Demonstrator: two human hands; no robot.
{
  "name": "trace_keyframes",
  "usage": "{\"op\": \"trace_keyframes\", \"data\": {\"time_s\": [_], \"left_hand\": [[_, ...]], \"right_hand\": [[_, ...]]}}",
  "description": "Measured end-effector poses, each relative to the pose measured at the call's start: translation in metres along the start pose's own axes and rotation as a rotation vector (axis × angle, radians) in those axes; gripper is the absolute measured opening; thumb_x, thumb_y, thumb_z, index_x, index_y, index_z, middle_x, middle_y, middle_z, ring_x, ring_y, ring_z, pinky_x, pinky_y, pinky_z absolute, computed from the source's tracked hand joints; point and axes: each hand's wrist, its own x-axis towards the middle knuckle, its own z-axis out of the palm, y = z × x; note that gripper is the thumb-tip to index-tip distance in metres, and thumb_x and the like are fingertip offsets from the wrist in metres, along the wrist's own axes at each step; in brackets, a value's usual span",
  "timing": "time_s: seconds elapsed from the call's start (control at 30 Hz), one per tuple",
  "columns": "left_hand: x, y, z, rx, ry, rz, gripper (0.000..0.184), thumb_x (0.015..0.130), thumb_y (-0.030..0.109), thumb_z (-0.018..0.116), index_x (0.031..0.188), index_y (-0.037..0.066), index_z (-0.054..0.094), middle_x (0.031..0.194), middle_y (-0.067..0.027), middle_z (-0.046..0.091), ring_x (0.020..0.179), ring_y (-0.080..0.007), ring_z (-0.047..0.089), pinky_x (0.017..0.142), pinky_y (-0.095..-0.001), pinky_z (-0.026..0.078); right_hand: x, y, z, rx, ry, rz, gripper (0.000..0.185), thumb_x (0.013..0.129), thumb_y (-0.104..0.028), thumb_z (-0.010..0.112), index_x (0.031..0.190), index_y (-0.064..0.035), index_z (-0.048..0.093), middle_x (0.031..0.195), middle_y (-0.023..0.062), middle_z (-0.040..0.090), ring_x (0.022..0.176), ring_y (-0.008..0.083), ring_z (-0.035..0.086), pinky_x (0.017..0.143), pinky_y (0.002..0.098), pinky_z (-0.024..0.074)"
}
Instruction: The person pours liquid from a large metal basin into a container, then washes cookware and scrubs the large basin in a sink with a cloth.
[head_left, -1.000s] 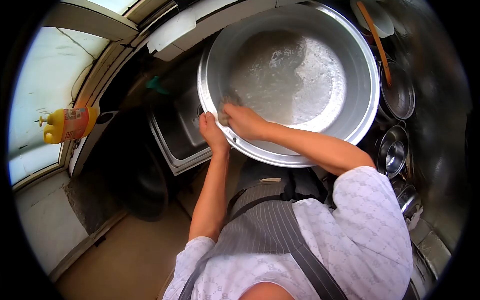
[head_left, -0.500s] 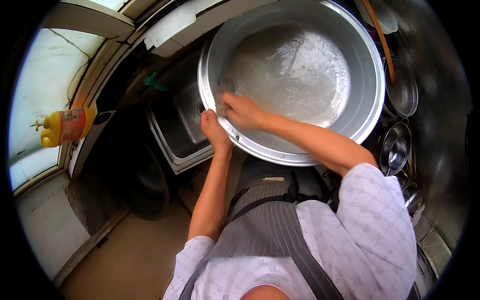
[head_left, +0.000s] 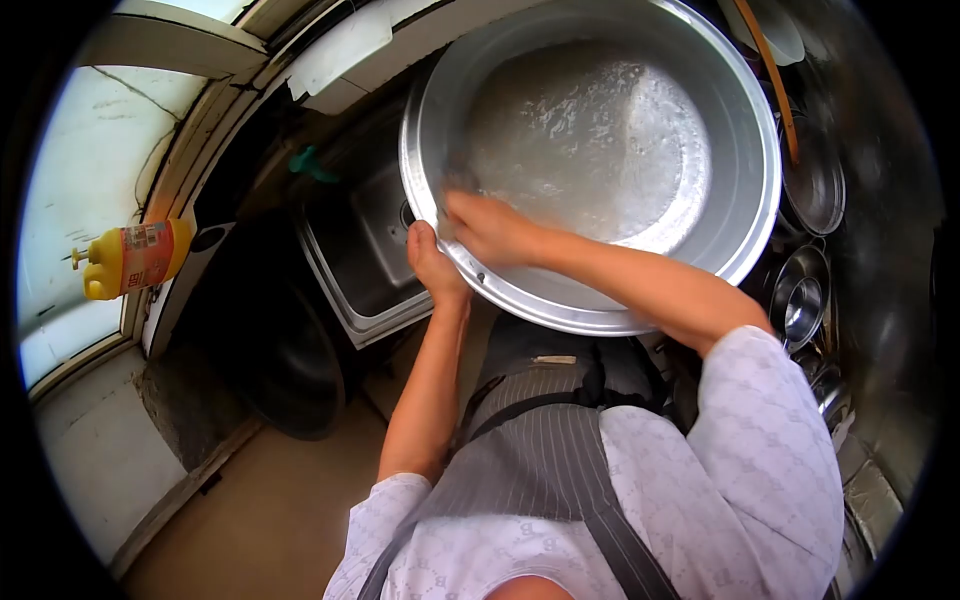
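A large round metal basin (head_left: 742,150) is tilted toward me, with some shallow water (head_left: 560,140) pooled in its bottom. My left hand (head_left: 437,264) grips the basin's near-left rim, thumb on top and the other fingers hidden beneath. Inside, my right hand (head_left: 488,228) is closed against the left inner wall, close to that rim. A dark, blurred object shows at its knuckles; its kind cannot be made out. To the left of both hands lies a metal sink (head_left: 380,240), partly covered by the basin.
On the window ledge at left stands a yellow pump bottle (head_left: 150,258). A green tap handle (head_left: 313,164) is behind the sink. A dark wok (head_left: 295,370) leans at lower left. Metal pans (head_left: 803,300) and a wooden-handled tool (head_left: 775,75) sit along the right.
The water surface has shifted and rippled. My right hand stays at the left inner wall, blurred by motion; my left hand keeps its hold on the rim. The view has moved slightly.
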Motion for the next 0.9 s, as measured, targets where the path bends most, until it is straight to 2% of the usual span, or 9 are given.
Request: {"op": "trace_keyframes", "data": {"time_s": [0.03, 0.2, 0.27, 0.33, 0.43, 0.53, 0.77, 0.87, 0.9], "left_hand": [[-0.001, 0.001, 0.0, -0.03, 0.009, -0.014, 0.029, 0.102, 0.025, 0.038, 0.099, 0.003, 0.057, 0.091, -0.0041, 0.06, 0.082, -0.0122, 0.057, 0.074, -0.0272, 0.046], [0.003, -0.007, -0.006, -0.011, 0.017, 0.022, 0.033, 0.103, 0.029, 0.039, 0.103, 0.002, 0.058, 0.098, -0.0058, 0.06, 0.087, -0.0139, 0.057, 0.077, -0.0294, 0.047], [0.0, 0.002, 0.003, -0.032, 0.065, -0.018, 0.039, 0.104, 0.034, 0.037, 0.104, 0.003, 0.059, 0.1, -0.0053, 0.06, 0.09, -0.014, 0.057, 0.078, -0.0296, 0.046], [0.003, -0.005, -0.009, 0.015, -0.03, -0.038, 0.052, 0.105, 0.042, 0.027, 0.108, 0.001, 0.059, 0.095, -0.0067, 0.062, 0.089, -0.016, 0.06, 0.081, -0.0303, 0.047], [0.002, -0.003, 0.0, -0.174, 0.0, -0.057, 0.058, 0.104, 0.047, 0.024, 0.108, 0.0, 0.058, 0.097, -0.0088, 0.064, 0.088, -0.0176, 0.061, 0.082, -0.0304, 0.048], [0.002, 0.0, 0.002, -0.266, -0.006, -0.061, 0.061, 0.102, 0.054, 0.026, 0.101, 0.003, 0.06, 0.097, -0.0098, 0.066, 0.088, -0.0187, 0.062, 0.082, -0.0302, 0.049], [0.002, 0.004, 0.007, -0.454, 0.077, -0.058, 0.066, 0.098, 0.061, 0.031, 0.094, 0.001, 0.058, 0.095, -0.0134, 0.067, 0.087, -0.0225, 0.063, 0.083, -0.0336, 0.049], [0.008, -0.011, -0.006, -0.497, 0.072, -0.116, 0.067, 0.096, 0.063, 0.033, 0.097, 0.0, 0.056, 0.095, -0.0157, 0.067, 0.089, -0.0254, 0.064, 0.084, -0.0359, 0.051], [0.009, -0.012, -0.006, -0.498, 0.06, -0.119, 0.067, 0.096, 0.063, 0.033, 0.097, 0.0, 0.056, 0.096, -0.0159, 0.067, 0.09, -0.0256, 0.064, 0.084, -0.0359, 0.051]], "right_hand": [[-0.024, -0.011, -0.01, 0.015, -0.16, 0.021, 0.011, 0.081, -0.004, 0.052, 0.092, 0.0001, 0.05, 0.09, 0.0252, 0.059, 0.087, 0.0448, 0.058, 0.074, 0.0492, 0.0454], [-0.011, -0.009, 0.003, 0.025, -0.228, -0.044, 0.01, 0.081, -0.004, 0.054, 0.09, 0.0002, 0.052, 0.096, 0.0227, 0.054, 0.091, 0.0427, 0.056, 0.079, 0.0471, 0.0448], [0.032, -0.004, 0.022, -0.257, 0.18, -0.157, 0.004, 0.082, -0.004, 0.057, 0.085, -0.0027, 0.055, 0.092, 0.0206, 0.053, 0.086, 0.0406, 0.057, 0.075, 0.0454, 0.046], [0.075, 0.011, 0.025, -0.354, 0.324, -0.117, 0.011, 0.082, -0.009, 0.058, 0.091, -0.0048, 0.063, 0.097, 0.0266, 0.053, 0.088, 0.0442, 0.056, 0.079, 0.0476, 0.0474], [0.116, 0.012, 0.011, -0.412, 0.413, 0.026, 0.013, 0.083, -0.01, 0.056, 0.091, -0.0046, 0.065, 0.101, 0.0296, 0.051, 0.091, 0.0435, 0.058, 0.078, 0.0487, 0.0504], [0.124, 0.014, 0.021, -0.597, 0.586, -0.038, 0.013, 0.086, -0.013, 0.055, 0.094, -0.0105, 0.065, 0.096, 0.0276, 0.053, 0.083, 0.0451, 0.06, 0.073, 0.0499, 0.0498], [-0.022, -0.03, 0.023, -0.437, 0.054, -0.126, 0.029, 0.083, -0.01, 0.06, 0.112, -0.0124, 0.063, 0.106, 0.0243, 0.056, 0.088, 0.0429, 0.061, 0.078, 0.0447, 0.0518], [-0.082, -0.047, -0.016, -0.26, -0.112, -0.155, 0.022, 0.088, -0.011, 0.058, 0.109, -0.0118, 0.064, 0.104, 0.0149, 0.057, 0.093, 0.0374, 0.059, 0.078, 0.044, 0.0494], [-0.096, -0.048, -0.035, -0.25, -0.265, -0.054, 0.031, 0.085, -0.007, 0.063, 0.115, -0.0139, 0.067, 0.128, 0.0207, 0.056, 0.106, 0.0382, 0.061, 0.088, 0.0395, 0.0509]]}}
